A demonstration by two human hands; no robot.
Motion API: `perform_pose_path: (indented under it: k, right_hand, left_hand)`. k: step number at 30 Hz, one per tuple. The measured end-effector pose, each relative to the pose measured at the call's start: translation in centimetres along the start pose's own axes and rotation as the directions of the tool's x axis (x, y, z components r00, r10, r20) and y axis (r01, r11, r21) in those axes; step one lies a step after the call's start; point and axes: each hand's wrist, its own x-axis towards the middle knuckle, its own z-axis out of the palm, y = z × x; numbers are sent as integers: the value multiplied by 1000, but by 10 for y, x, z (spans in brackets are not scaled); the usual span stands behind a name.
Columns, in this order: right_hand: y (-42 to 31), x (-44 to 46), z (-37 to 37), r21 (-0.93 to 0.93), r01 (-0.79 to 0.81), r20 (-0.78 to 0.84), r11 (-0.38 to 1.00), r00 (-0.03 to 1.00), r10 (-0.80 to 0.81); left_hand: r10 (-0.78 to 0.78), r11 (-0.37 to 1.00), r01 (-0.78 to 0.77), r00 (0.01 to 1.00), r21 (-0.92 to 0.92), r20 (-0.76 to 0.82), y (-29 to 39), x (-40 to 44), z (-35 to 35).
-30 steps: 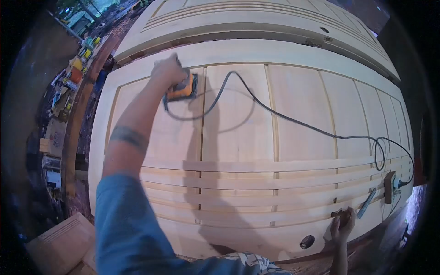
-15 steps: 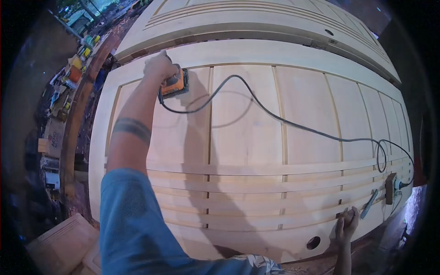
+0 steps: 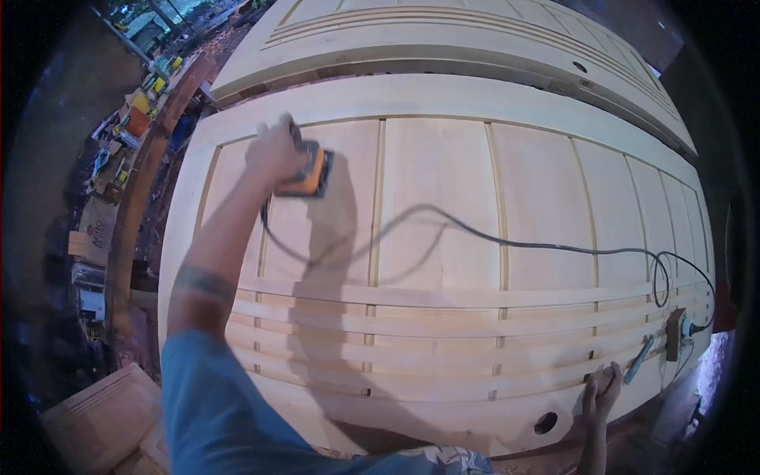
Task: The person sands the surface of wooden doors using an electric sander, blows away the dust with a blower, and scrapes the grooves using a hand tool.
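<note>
My left hand (image 3: 277,158) is wrapped around an orange-and-black power sander (image 3: 305,180), which is over the upper left panel of a pale wooden door (image 3: 443,261). Motion blurs the hand and the sander. A black cord (image 3: 546,247) runs from the sander rightward across the door. My right hand (image 3: 602,389) rests by the door's lower slats, fingers apart and slightly bent, with nothing visible in it. Just right of it lies a slim blue-grey tool (image 3: 638,360) whose kind I cannot make out. A round hole (image 3: 545,423) is cut in the door near this hand.
Behind lies a second wooden door (image 3: 475,54). A brown block (image 3: 674,326) with the cord's plug (image 3: 697,325) sits at the right. Along the left runs a wooden beam (image 3: 131,261) beside cluttered boxes (image 3: 96,226). Loose panels (image 3: 99,416) lie at lower left.
The sander and my left hand have moved down and slightly right in view, away from the door's top rail. The cord's raised loop has dropped lower. My right hand stays nearly in place.
</note>
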Motion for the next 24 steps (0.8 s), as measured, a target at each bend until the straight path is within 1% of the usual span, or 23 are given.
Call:
perform_pose_path:
  k: [1,2,3,6,9,12,15,18,19,21,22,23,24]
  right_hand:
    - [0,1,0,8,8,5,1000,1000,-8]
    - [0,3,0,17,20,9,1000,1000,-20]
    - [-1,2,-1,-42,13,-9,999,1000,-14]
    - [3,3,2,-133,46,-56,990,997,-54]
    - [6,4,3,-49,45,-45,998,998,-48]
    - [-30,5,4,23,-11,-64,1000,998,13]
    - [-19,5,0,54,41,-37,998,999,-39]
    - [-14,5,-2,-73,82,-46,994,995,-85]
    - [-9,6,-2,17,78,-28,997,997,-78]
    - [-6,5,5,97,119,-68,988,991,-113]
    - [-8,6,3,135,143,-84,980,988,-133]
    - [-8,7,-3,28,162,-47,986,986,-160]
    - [-11,7,-4,19,159,-63,987,985,-158]
  left_hand:
    - [-48,999,48,997,7,-53,-6,22,9]
    - [-54,998,55,997,10,-58,-11,39,11]
    - [-61,998,62,996,16,-62,-17,52,12]
    - [-125,992,125,992,-24,21,-39,71,11]
    - [-46,998,51,992,-35,119,-57,64,-1]
    - [-38,999,39,993,-2,114,-62,39,-6]
    - [-61,997,59,997,48,41,-71,21,-6]
    - [-71,996,66,994,65,79,-89,17,-2]
    - [-86,994,79,992,69,94,-91,15,-3]
    - [-117,991,107,985,83,125,-93,7,-6]
    - [-107,994,103,988,39,109,-95,2,-8]
    - [-97,995,98,991,-3,95,-96,-3,-9]
    - [-86,995,89,993,-44,83,-96,-8,-8]
